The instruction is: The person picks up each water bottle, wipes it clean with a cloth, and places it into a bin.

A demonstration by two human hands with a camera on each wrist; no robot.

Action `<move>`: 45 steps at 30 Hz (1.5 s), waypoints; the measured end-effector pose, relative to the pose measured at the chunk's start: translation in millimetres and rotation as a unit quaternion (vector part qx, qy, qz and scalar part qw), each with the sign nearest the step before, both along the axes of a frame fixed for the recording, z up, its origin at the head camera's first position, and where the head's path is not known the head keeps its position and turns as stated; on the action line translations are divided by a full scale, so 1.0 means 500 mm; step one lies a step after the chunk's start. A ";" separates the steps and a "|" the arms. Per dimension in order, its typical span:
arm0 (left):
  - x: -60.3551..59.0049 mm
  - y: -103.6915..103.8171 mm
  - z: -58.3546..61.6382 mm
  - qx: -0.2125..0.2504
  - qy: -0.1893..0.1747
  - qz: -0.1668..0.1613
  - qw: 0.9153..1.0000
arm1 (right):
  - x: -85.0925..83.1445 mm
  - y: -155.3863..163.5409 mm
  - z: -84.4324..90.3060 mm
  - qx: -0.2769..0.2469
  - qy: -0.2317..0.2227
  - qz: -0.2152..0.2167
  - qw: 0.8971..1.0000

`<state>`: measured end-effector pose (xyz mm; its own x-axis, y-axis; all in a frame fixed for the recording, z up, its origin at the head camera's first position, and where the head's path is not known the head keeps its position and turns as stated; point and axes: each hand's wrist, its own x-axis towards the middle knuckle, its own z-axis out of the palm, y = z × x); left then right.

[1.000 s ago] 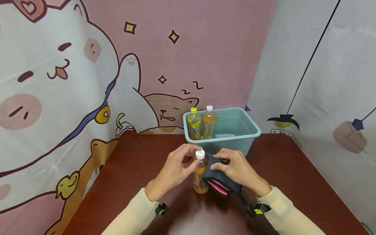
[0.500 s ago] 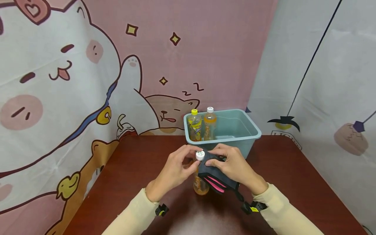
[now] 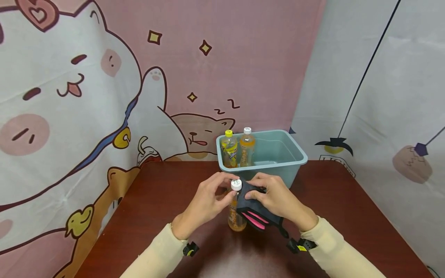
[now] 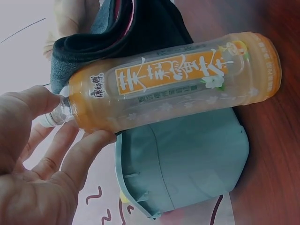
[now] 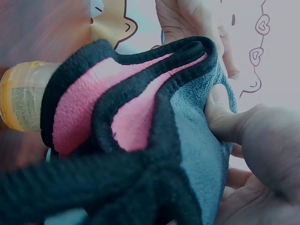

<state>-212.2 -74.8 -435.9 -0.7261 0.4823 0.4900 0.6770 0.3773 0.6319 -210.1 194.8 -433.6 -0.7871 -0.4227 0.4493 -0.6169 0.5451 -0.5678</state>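
Bottle (image 4: 176, 80) reads 康師傅 (fine print (image 4: 168, 96) unclear).

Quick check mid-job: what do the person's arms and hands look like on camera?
The left hand and right hand are bare, without gloves. Plain, pale cream long sleeves reach to the wrists. At each wrist sits a small, blocky black device with a bright yellow marking.

blue-green tub (image 3: 274, 144) by far edge of table (image 3: 167, 193). yellow-capped bottle (image 3: 230, 152), white-capped bottle (image 3: 247, 150) upright inside, left end. cartoon sheet (image 3: 257, 69) behind.
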 end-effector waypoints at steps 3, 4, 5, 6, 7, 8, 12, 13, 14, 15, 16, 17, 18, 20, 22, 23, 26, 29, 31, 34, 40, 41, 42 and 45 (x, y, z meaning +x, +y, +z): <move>-0.001 -0.001 0.000 -0.002 0.002 0.000 1.000 | 0.000 0.004 -0.002 0.009 -0.006 -0.003 1.000; -0.002 -0.001 0.000 -0.004 0.002 0.000 1.000 | 0.001 0.004 -0.003 0.010 -0.009 -0.004 1.000; -0.002 -0.001 0.001 -0.004 0.002 -0.001 1.000 | 0.001 0.005 -0.003 0.012 -0.012 -0.004 1.000; -0.002 -0.001 0.001 -0.005 0.002 -0.001 1.000 | 0.002 0.006 -0.004 0.012 -0.016 -0.005 1.000; -0.002 -0.001 0.001 -0.005 0.002 0.000 1.000 | 0.001 0.007 -0.005 0.014 -0.017 -0.006 1.000; -0.002 -0.001 0.001 -0.006 0.001 0.000 1.000 | 0.001 0.008 -0.006 0.015 -0.020 -0.005 1.000; -0.002 -0.001 0.002 -0.003 0.002 -0.002 1.000 | 0.000 0.014 -0.012 0.026 -0.031 0.002 0.999; -0.001 -0.001 0.002 -0.001 0.002 -0.003 1.000 | -0.001 0.015 -0.014 0.030 -0.034 0.005 0.999; -0.001 -0.001 0.001 -0.001 0.003 -0.003 1.000 | -0.001 0.018 -0.017 0.034 -0.038 0.010 0.999; -0.001 -0.001 0.001 0.000 0.002 -0.004 1.000 | -0.002 0.019 -0.021 0.040 -0.041 0.014 0.998; -0.001 -0.001 0.001 0.001 0.000 -0.004 1.000 | -0.003 0.020 -0.025 0.045 -0.045 0.019 0.998; -0.001 -0.002 0.001 0.001 -0.002 -0.003 1.000 | -0.004 0.021 -0.030 0.052 -0.049 0.023 0.997; 0.000 -0.002 0.000 0.002 -0.003 -0.003 1.000 | -0.006 0.022 -0.036 0.058 -0.053 0.026 0.997; 0.000 -0.002 0.000 0.002 -0.004 -0.002 1.000 | -0.010 0.022 -0.049 0.070 -0.063 0.030 0.995; 0.000 -0.002 -0.001 0.003 -0.003 -0.002 1.000 | -0.013 0.021 -0.062 0.081 -0.072 0.034 0.994; 0.000 -0.002 -0.001 0.003 -0.001 -0.001 1.000 | -0.015 0.021 -0.070 0.085 -0.075 0.036 0.993; 0.000 -0.001 -0.001 0.003 0.007 -0.003 1.000 | -0.019 0.020 -0.088 0.095 -0.081 0.044 0.991; 0.000 -0.001 -0.001 0.003 0.012 -0.004 1.000 | -0.021 0.019 -0.104 0.104 -0.078 0.053 0.990; 0.000 0.000 -0.002 0.003 0.014 -0.004 1.000 | -0.022 0.018 -0.114 0.109 -0.083 0.056 0.989; 0.000 0.000 -0.002 0.002 0.015 -0.003 1.000 | -0.023 0.015 -0.130 0.121 -0.095 0.065 0.986; 0.001 0.002 -0.001 0.003 0.015 -0.004 1.000 | -0.024 0.013 -0.154 0.129 -0.127 0.070 0.981; 0.001 0.002 -0.001 0.004 0.015 -0.005 1.000 | -0.024 0.013 -0.156 0.128 -0.130 0.068 0.981; 0.001 0.002 -0.001 0.005 0.014 -0.005 1.000 | -0.024 0.013 -0.157 0.128 -0.131 0.066 0.981; 0.002 0.002 -0.001 0.005 0.018 -0.004 1.000 | -0.026 0.013 -0.157 0.125 -0.134 0.069 0.981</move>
